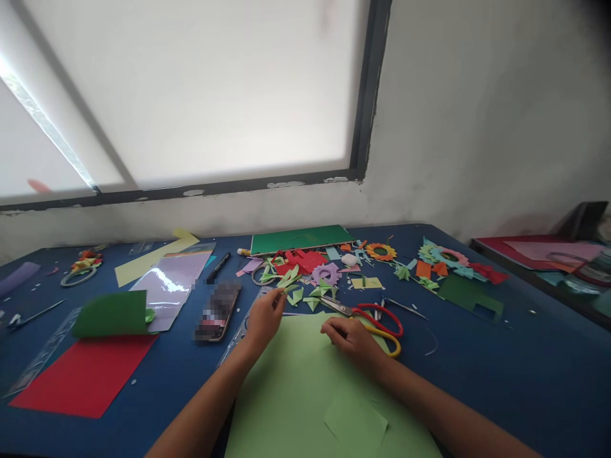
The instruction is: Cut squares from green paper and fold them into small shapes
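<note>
My left hand (265, 318) is at the far edge of a large light green sheet (281, 407), its fingers pinched on a folded light green paper piece (289, 278). The fingertips partly cover that piece. Curled closed above the same sheet, my right hand (351, 337) shows nothing in its fingers. Just beyond it lie scissors (337, 305) with one red and one yellow handle. A small light green paper square (356, 421) rests on the sheet near me. More folded light green pieces (312, 301) are scattered between my hands and the scrap pile.
A phone (218, 312), a black pen (218, 268) and a clear ruler (243, 326) lie left of the sheet. Red paper (86, 375) and curled dark green paper (112, 313) are farther left. Paper rings, including an orange one (381, 252), and red scraps (301, 261) lie at the back.
</note>
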`<state>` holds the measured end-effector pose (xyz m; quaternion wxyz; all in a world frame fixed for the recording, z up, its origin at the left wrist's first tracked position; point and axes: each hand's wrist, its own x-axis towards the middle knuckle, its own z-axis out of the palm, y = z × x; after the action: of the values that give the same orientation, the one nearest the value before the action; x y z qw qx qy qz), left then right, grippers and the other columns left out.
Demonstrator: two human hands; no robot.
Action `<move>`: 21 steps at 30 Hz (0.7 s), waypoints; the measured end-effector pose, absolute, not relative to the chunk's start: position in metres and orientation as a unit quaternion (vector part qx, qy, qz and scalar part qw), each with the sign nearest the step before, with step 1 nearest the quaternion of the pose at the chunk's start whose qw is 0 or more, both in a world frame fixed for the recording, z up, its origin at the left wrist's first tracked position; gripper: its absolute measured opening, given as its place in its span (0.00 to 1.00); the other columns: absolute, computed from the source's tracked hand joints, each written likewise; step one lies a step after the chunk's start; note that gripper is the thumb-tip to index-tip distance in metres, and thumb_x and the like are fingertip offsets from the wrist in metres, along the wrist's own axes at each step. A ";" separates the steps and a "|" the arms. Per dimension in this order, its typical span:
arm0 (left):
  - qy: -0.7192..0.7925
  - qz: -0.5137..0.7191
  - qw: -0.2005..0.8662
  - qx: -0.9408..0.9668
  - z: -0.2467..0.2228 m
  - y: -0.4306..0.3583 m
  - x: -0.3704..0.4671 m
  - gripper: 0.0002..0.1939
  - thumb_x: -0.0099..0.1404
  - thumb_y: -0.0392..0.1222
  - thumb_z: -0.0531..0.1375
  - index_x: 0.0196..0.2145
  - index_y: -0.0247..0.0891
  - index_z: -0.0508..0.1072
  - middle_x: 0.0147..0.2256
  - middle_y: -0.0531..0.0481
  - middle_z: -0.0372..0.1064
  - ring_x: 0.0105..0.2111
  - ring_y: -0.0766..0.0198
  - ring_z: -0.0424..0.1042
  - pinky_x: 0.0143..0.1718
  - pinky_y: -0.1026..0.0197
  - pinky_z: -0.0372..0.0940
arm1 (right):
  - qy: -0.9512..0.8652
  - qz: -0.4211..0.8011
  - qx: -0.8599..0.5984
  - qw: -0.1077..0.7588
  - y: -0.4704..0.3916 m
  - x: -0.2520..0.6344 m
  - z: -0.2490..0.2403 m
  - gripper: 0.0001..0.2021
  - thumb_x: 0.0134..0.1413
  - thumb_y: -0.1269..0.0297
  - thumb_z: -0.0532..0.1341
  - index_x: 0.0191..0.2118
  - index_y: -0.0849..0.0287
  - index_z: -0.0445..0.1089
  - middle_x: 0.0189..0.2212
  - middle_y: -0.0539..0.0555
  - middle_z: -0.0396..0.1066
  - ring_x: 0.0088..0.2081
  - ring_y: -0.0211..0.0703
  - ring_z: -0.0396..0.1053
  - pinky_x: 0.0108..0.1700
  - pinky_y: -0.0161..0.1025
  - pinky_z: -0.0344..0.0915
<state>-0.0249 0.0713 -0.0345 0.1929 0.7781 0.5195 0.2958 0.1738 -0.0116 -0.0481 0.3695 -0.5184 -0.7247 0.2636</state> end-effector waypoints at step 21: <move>0.460 0.120 0.183 0.861 -0.032 0.038 -0.005 0.27 0.52 0.50 0.65 0.47 0.38 0.67 0.51 0.40 0.62 0.52 0.46 0.59 0.52 0.49 0.54 | -0.685 0.255 -0.519 0.444 -0.013 0.192 -0.029 0.16 0.58 0.56 0.50 0.29 0.60 0.68 0.22 0.50 0.67 0.26 0.41 0.66 0.29 0.34 0.59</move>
<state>-0.0050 0.0378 -0.0319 0.1825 0.8609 0.4596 0.1196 0.1922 -0.0134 -0.0286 0.4436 -0.5192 -0.6846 0.2549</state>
